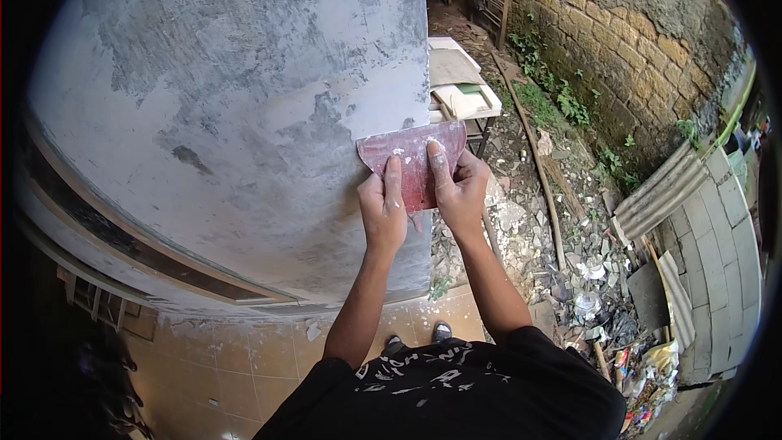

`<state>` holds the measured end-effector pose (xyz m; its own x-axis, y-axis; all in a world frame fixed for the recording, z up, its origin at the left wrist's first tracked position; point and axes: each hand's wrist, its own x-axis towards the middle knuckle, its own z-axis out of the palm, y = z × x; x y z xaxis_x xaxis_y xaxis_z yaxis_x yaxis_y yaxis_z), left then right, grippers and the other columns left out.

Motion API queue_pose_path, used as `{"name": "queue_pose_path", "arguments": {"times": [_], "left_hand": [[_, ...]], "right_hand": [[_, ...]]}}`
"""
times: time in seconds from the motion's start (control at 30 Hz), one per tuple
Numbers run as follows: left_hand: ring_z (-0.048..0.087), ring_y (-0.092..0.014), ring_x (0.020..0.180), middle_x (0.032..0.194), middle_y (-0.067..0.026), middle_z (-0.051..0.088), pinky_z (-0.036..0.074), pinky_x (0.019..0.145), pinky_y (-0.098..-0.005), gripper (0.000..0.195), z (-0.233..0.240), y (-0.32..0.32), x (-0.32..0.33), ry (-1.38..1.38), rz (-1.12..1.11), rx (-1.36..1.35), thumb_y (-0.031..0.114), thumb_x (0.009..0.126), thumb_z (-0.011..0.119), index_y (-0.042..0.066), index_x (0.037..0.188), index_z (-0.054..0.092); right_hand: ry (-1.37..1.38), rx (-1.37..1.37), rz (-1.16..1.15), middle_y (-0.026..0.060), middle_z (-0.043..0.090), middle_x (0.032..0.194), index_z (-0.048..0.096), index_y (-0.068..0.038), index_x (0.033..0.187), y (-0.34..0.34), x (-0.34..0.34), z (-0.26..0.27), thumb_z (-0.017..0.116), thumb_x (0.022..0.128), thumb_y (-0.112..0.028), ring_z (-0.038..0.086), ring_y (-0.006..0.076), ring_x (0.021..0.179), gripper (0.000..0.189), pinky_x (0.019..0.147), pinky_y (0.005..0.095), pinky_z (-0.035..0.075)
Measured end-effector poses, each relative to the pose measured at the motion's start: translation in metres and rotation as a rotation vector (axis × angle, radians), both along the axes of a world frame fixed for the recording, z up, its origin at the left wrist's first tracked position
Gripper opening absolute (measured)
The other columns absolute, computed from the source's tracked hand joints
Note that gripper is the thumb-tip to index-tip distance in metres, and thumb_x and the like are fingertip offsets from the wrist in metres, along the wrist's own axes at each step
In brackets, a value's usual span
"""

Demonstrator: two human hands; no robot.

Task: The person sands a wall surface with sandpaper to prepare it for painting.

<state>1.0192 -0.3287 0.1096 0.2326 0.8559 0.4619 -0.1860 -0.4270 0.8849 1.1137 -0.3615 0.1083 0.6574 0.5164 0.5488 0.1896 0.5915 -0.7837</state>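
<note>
Both my hands grip a red, flat plaster spreader with a curved outline (415,180), thumbs on its near face and fingers behind it. My left hand (385,205) holds its left side, my right hand (458,192) its right side. White compound is smeared on my thumbs and on the spreader. The spreader's far edge lies at the grey and white skim-coated wall (275,104), close to its vertical corner, and its right end reaches past that corner. How firmly it touches the wall cannot be told.
White boards lie on a metal-legged table (467,101) behind the corner. Rubble (586,275), a long wooden pole (537,165) and litter cover the ground at right, beside a stone block wall (611,30). Tiled floor (244,366) is underfoot. A window frame (153,250) is at lower left.
</note>
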Motion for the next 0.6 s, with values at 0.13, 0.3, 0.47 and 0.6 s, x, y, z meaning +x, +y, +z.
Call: {"name": "queue_pose_path", "arguments": {"times": [0.13, 0.3, 0.47, 0.6], "left_hand": [[0.039, -0.004, 0.043, 0.055, 0.0007, 0.048, 0.034, 0.034, -0.0260, 0.041, -0.016, -0.007, 0.004, 0.002, 0.009, -0.062, 0.024, 0.098, 0.046, -0.004, 0.068, 0.052], [0.039, -0.004, 0.043, 0.054, 0.0014, 0.047, 0.035, 0.033, -0.0255, 0.040, 0.010, 0.005, 0.008, -0.012, 0.048, 0.152, 0.024, 0.098, 0.046, -0.004, 0.069, 0.053], [0.042, -0.003, 0.044, 0.056, 0.0007, 0.049, 0.035, 0.033, -0.0242, 0.038, 0.006, -0.011, 0.010, -0.065, 0.005, -0.063, 0.023, 0.098, 0.045, -0.005, 0.075, 0.056], [0.039, -0.003, 0.050, 0.058, 0.0015, 0.049, 0.033, 0.042, -0.0241, 0.036, 0.013, 0.001, 0.015, -0.052, 0.068, 0.054, 0.021, 0.098, 0.046, -0.007, 0.077, 0.057]], "right_hand": [[-0.035, -0.133, 0.016, -0.0019, 0.061, 0.070, 0.064, 0.004, 0.085, -0.008, 0.007, -0.020, 0.060, 0.090, -0.013, 0.047, 0.0009, 0.060, 0.018, 0.052, 0.0184, 0.037], [-0.062, 0.004, -0.028, -0.0056, 0.050, 0.056, 0.062, 0.004, 0.074, -0.002, 0.006, 0.019, 0.060, 0.090, -0.012, 0.036, 0.0001, 0.050, 0.022, 0.042, 0.0207, 0.026], [-0.017, -0.043, -0.018, -0.0052, 0.050, 0.055, 0.062, 0.004, 0.073, -0.004, 0.004, 0.003, 0.061, 0.089, -0.012, 0.037, 0.0002, 0.050, 0.022, 0.042, 0.0206, 0.028], [-0.038, 0.014, -0.005, -0.0047, 0.052, 0.056, 0.062, 0.004, 0.074, 0.000, 0.010, 0.019, 0.060, 0.089, -0.012, 0.037, 0.0001, 0.051, 0.022, 0.043, 0.0205, 0.029]]}}
